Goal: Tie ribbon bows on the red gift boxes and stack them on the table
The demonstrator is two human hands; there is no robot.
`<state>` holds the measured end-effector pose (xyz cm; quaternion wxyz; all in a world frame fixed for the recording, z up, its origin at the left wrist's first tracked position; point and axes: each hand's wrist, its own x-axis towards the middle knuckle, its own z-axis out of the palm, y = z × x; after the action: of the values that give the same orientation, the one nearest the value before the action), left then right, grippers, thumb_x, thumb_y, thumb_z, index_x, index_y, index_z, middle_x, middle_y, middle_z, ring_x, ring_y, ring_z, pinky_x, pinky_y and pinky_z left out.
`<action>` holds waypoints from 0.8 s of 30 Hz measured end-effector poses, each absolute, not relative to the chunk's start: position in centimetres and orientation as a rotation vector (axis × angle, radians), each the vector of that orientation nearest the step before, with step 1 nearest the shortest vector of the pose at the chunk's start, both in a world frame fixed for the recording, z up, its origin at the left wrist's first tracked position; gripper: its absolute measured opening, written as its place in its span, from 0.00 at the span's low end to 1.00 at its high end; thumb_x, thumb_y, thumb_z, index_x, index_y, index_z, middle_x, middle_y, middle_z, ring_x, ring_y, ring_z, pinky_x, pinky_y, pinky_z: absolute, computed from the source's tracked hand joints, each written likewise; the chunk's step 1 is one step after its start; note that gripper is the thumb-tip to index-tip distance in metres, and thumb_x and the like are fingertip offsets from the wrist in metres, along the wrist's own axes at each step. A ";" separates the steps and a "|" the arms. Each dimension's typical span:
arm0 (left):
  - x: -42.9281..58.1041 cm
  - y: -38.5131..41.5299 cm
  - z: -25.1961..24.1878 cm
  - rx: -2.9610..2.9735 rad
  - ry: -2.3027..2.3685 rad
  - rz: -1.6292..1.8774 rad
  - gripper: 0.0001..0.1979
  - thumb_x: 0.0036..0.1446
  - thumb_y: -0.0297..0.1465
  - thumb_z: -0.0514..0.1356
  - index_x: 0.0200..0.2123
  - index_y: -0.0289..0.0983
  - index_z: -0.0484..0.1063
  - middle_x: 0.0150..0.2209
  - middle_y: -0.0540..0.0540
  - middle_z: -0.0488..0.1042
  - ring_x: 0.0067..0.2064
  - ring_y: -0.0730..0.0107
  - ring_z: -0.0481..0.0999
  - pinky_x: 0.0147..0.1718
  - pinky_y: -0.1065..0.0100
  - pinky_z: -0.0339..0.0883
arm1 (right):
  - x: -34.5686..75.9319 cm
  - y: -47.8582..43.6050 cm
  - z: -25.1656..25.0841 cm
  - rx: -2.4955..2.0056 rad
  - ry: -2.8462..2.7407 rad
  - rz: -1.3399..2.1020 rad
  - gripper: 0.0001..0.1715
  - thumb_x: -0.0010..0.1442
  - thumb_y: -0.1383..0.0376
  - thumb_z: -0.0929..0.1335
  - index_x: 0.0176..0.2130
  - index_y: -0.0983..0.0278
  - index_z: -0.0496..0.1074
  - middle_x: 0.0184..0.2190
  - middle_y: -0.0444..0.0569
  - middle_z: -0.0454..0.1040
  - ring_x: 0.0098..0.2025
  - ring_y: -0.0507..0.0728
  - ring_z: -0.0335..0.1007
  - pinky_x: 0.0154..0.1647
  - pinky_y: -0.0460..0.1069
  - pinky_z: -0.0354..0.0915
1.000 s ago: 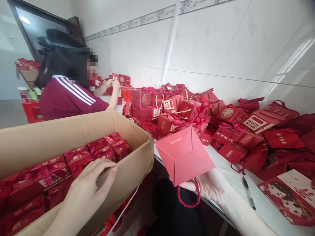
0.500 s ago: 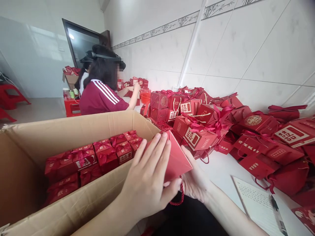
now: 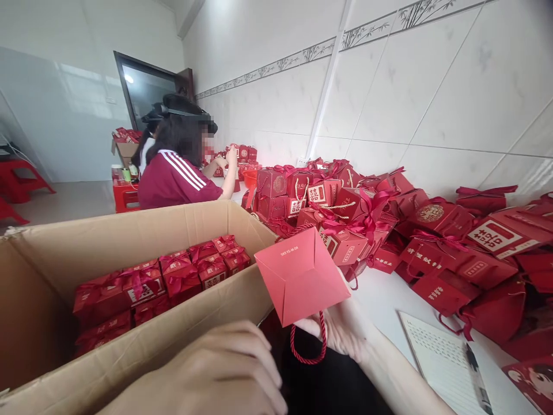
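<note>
My right hand (image 3: 345,331) grips a red gift box (image 3: 305,276), its folded square bottom turned toward me with small printed characters along one edge. A twisted dark red cord handle (image 3: 309,360) loops down below the box, beside my right thumb. Apart from the box, low and to the left, is my left hand (image 3: 220,369), slightly blurred, back up. Its fingers bend loosely and nothing shows in them; the palm is hidden. Left of both hands stands an open cardboard carton (image 3: 168,222), with rows of red ribboned gift boxes (image 3: 177,274) inside.
A large heap of red gift boxes (image 3: 415,253) covers the table along the tiled wall. At right lie a notebook (image 3: 440,357) with handwriting and a pen (image 3: 477,374). Beyond the carton a person in a maroon shirt (image 3: 173,184) sits working; another is partly hidden behind.
My left hand has come off the box bottom and dropped down and left. My right hand still holds the box, whose bottom is now uncovered. The view has shifted slightly.
</note>
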<state>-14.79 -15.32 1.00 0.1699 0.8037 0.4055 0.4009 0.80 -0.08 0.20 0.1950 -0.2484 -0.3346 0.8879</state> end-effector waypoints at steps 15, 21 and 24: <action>-23.1 -15.8 6.2 1.722 1.834 1.196 0.36 0.45 0.40 0.64 0.58 0.44 0.58 0.54 0.41 0.69 0.54 0.58 0.70 0.45 0.60 0.71 | -2.8 -0.8 2.8 -0.480 -2.057 1.403 0.41 0.47 0.55 0.74 0.57 0.55 0.58 0.52 0.51 0.68 0.52 0.62 0.66 0.55 0.60 0.60; -24.5 -13.2 7.3 1.585 1.682 1.130 0.33 0.42 0.36 0.66 0.54 0.41 0.63 0.51 0.41 0.71 0.49 0.54 0.73 0.43 0.57 0.71 | -7.4 0.1 3.7 -0.312 -2.262 1.113 0.38 0.49 0.52 0.72 0.56 0.54 0.60 0.54 0.53 0.63 0.57 0.66 0.58 0.57 0.66 0.55; -27.3 -12.6 6.4 1.354 1.641 1.136 0.32 0.40 0.39 0.67 0.50 0.38 0.66 0.48 0.39 0.73 0.48 0.52 0.74 0.44 0.56 0.70 | -7.5 0.5 3.3 -0.305 -2.272 1.093 0.41 0.54 0.51 0.68 0.62 0.52 0.50 0.61 0.52 0.53 0.62 0.66 0.51 0.59 0.65 0.52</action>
<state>-27.26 -12.61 6.39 0.3570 0.5244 0.6356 0.4400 -7.52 0.53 3.27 0.2963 -0.1149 -0.8545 0.4110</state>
